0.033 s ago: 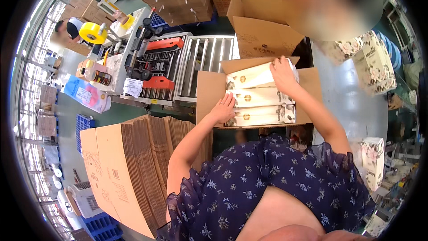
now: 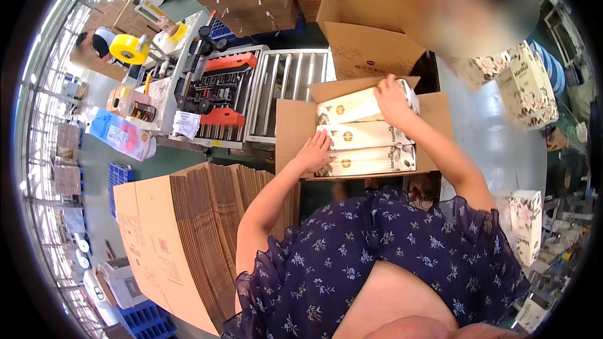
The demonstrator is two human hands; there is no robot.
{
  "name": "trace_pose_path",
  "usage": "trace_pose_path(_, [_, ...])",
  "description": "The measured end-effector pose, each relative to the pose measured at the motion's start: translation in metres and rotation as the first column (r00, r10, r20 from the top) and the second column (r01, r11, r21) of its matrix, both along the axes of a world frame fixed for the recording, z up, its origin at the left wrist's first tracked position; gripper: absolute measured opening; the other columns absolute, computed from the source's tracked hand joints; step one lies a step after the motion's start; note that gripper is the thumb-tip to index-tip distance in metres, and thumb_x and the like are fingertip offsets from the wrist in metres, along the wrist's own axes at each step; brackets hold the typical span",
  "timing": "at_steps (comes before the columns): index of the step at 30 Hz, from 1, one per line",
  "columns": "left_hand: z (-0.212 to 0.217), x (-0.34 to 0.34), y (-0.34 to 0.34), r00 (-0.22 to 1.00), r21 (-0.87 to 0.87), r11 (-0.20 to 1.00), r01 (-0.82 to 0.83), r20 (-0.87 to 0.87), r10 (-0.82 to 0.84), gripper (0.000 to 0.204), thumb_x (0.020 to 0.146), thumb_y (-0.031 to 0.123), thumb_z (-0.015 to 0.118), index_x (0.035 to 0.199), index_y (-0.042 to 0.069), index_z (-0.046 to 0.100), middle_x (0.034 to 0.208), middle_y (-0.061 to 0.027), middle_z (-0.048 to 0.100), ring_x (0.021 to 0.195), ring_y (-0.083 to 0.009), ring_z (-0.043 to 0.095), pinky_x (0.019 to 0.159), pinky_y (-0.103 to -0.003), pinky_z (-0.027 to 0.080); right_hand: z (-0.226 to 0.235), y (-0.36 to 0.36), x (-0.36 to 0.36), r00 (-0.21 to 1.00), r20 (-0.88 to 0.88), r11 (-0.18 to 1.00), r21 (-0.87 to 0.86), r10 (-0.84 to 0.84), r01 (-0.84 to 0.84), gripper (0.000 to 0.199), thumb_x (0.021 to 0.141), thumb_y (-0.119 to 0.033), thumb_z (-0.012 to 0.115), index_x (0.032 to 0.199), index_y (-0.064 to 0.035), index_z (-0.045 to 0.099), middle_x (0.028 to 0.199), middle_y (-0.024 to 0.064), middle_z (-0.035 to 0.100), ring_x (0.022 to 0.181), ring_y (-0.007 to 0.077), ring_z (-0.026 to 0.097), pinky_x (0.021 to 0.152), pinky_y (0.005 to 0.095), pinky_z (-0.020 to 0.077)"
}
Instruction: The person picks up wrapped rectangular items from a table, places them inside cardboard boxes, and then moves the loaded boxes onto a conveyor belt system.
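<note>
Pressing: left hand (image 2: 312,152) flat on packs (image 2: 370,135) | right hand (image 2: 391,99) gripping top pack (in carton (image 2: 290,127))

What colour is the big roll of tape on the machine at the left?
Yellow; the big roll of tape shows clearly in the head view.

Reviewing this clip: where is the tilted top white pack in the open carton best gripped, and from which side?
Probably by its raised far end, from above, where the right hand already sits. The top pack lies tilted across the carton, so that end is exposed.

Three long white packs (image 2: 367,135) fill the open brown carton (image 2: 292,129); floral white packs (image 2: 534,85) stand right.
</note>
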State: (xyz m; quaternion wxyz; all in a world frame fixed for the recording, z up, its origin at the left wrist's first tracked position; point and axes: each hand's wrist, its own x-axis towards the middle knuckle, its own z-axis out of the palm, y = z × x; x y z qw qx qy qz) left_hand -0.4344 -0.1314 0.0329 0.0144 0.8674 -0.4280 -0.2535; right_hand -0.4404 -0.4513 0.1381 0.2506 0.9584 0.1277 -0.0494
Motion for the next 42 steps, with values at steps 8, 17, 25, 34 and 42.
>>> trace_pose_path(8, [0.004, 0.0, -0.011, 0.999, 0.123, 0.992, 0.008, 0.039, -0.012, 0.087, 0.094, 0.045, 0.057, 0.155, -0.002, 0.015, 0.162, -0.0281, 0.004, 0.151, -0.0425, 0.007, 0.12, -0.051, 0.019, -0.057, 0.035, 0.036, 0.994, -0.011, 0.884, -0.457, 0.107, -0.1, 0.039, 0.089, -0.022, 0.054, 0.12, -0.0046, 0.069, 0.126, 0.0158, 0.06, 0.127, 0.0401, 0.038, 0.094, 0.0487, 0.0297])
trace_pose_path(17, [0.005, -0.016, -0.001, 0.999, 0.05, 0.998, -0.031, 0.028, 0.03, 0.089, 0.092, 0.044, 0.06, 0.154, -0.001, 0.017, 0.162, -0.0281, 0.004, 0.151, -0.0405, 0.006, 0.121, -0.049, 0.018, -0.032, 0.026, 0.001, 0.883, -0.112, 0.8, -0.384, 0.455, -0.461, 0.036, 0.09, -0.026, 0.054, 0.116, -0.0098, 0.074, 0.131, 0.0112, 0.059, 0.127, 0.0361, 0.035, 0.095, 0.0479, 0.0288])
trace_pose_path(25, [-0.007, -0.014, -0.005, 0.993, -0.015, 0.999, -0.028, 0.112, 0.03, 0.085, 0.092, 0.045, 0.06, 0.153, -0.001, 0.022, 0.162, -0.0278, 0.007, 0.15, -0.0407, 0.012, 0.121, -0.048, 0.02, -0.038, 0.001, 0.03, 0.981, -0.118, 0.931, 0.35, 0.155, -0.105, 0.058, 0.072, -0.011, 0.07, 0.125, 0.0008, 0.05, 0.106, 0.0162, 0.061, 0.107, 0.0298, 0.054, 0.095, 0.0411, 0.036])
trace_pose_path(34, [-0.005, -0.013, -0.003, 0.996, -0.082, 0.993, -0.084, -0.009, 0.084, 0.081, 0.091, 0.04, 0.062, 0.151, -0.001, 0.025, 0.16, -0.0309, 0.009, 0.149, -0.0446, 0.013, 0.121, -0.046, 0.02, 0.018, -0.024, 0.021, 0.958, -0.202, 0.822, 0.568, 0.202, -0.053, 0.083, 0.075, -0.014, 0.078, 0.149, -0.0326, 0.044, 0.111, 0.0168, 0.055, 0.114, 0.0306, 0.05, 0.099, 0.0416, 0.0355])
trace_pose_path(42, [0.07, 0.037, -0.015, 0.925, -0.247, 0.922, -0.299, 0.162, 0.343, 0.073, 0.087, 0.037, 0.068, 0.141, -0.001, 0.039, 0.135, -0.0239, 0.049, 0.125, -0.041, 0.048, 0.104, -0.047, 0.042, -0.127, -0.069, 0.006, 0.982, -0.056, 0.658, 0.749, 0.183, -0.079, 0.055, 0.088, -0.02, 0.068, 0.14, -0.0269, 0.052, 0.145, 0.0178, 0.043, 0.138, 0.0367, 0.036, 0.112, 0.0474, 0.0322])
